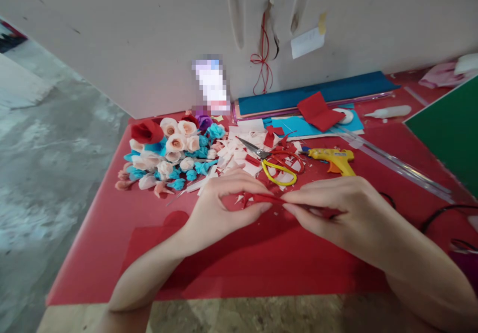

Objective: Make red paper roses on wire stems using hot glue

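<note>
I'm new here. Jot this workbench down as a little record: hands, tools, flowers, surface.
Left hand: pinches a thin red piece, apparently paper
Right hand: pinches the same piece, farther right
Scissors: beyond the hands, on pale and red scraps
Glue gun: yellow, right of the scissors
Flowers: red, cream, blue and purple, clustered at the left
Surface: red tabletop

I get a moderately dim, softly lit feed, fine detail slightly smeared. At nine o'clock, pale glare patches the floor (56, 164); at six, diffuse shadow darkens the red tabletop (231, 268). Pixelation hides the bright screen (212, 85) near eleven. The right forearm (414, 258) looks stretched toward four.
</note>
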### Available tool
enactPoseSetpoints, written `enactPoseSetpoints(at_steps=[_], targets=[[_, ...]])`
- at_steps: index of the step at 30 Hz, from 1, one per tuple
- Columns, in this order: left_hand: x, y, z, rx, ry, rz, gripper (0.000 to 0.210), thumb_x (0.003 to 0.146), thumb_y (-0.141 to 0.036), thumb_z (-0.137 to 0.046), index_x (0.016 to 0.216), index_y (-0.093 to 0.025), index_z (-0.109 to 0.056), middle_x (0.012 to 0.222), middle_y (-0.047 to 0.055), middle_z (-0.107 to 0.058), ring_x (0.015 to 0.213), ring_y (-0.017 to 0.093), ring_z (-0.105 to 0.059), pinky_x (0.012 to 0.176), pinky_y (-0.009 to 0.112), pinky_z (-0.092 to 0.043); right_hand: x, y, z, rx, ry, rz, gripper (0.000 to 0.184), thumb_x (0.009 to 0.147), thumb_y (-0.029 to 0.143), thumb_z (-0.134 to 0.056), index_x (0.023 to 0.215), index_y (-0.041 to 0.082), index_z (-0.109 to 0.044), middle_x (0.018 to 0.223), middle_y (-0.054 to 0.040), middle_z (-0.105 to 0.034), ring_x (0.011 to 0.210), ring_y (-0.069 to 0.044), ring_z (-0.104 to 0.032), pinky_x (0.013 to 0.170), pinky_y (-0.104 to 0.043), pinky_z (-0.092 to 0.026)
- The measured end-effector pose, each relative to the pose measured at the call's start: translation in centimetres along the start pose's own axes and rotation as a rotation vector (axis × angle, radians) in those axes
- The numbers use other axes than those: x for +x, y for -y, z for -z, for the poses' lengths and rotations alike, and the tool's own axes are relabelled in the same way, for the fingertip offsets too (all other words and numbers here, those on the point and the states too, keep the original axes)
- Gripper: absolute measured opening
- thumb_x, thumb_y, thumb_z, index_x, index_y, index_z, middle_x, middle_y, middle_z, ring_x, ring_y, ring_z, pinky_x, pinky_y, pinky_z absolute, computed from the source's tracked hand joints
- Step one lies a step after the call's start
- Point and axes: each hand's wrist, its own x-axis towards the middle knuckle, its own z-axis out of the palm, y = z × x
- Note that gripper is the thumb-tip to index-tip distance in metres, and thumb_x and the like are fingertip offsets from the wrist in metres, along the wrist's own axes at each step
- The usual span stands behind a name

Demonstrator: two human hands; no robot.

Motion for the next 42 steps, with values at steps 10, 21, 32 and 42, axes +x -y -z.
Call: enactPoseSetpoints(at_steps=[10, 21, 32, 42], targets=[[0.0, -0.7, -0.2, 0.068, 0.072, 0.015, 0.022, 0.07, -0.018, -0.075, 0.092, -0.02, -0.07, 0.09, 0.0, -0.073, 0.091, 0.013, -0.063, 0.088, 0.026, -0.048, -0.2, 0.2, 0.1, -0.007, 0.021, 0.006, 0.013, 0.081, 0.011, -0.056, 0.079, 0.017, -0.068, 0.064, 0.0023, -0.063, 0.051, -0.007, -0.052, 0.049, -0.019, -0.034], [0.2, -0.4, -0.5, 0.077, -0.001, -0.003, 0.01, 0.07, -0.016, -0.073, 0.08, -0.021, -0.072, 0.078, 0.0, -0.074, 0.078, 0.016, -0.064, 0.081, 0.033, -0.049, -0.2, 0.0, -0.6, -0.003, 0.023, -0.009, 0.014, 0.082, 0.011, -0.055, 0.079, 0.017, -0.068, 0.056, 0.0035, -0.057, 0.049, -0.006, -0.046, 0.051, -0.019, -0.033], [0.3, -0.2, -0.6, 0.123, -0.017, -0.048, 0.01, 0.071, -0.013, -0.068, 0.077, -0.021, -0.071, 0.075, 0.002, -0.073, 0.075, 0.017, -0.063, 0.08, 0.038, -0.049, 0.2, 0.5, -0.4, -0.003, 0.038, 0.003, 0.018, 0.083, 0.012, -0.053, 0.072, 0.017, -0.067, 0.055, 0.0024, -0.054, 0.049, -0.007, -0.044, 0.051, -0.021, -0.032], [0.3, -0.2, -0.7, 0.153, -0.028, -0.082, 0.011, 0.071, -0.011, -0.066, 0.076, -0.019, -0.071, 0.075, 0.002, -0.073, 0.074, 0.016, -0.064, 0.085, 0.037, -0.046, 0.0, 0.5, -0.7, -0.039, -0.012, 0.029, 0.014, 0.083, 0.015, -0.056, 0.077, 0.017, -0.069, 0.061, 0.0021, -0.062, 0.049, -0.007, -0.047, 0.051, -0.021, -0.034]])
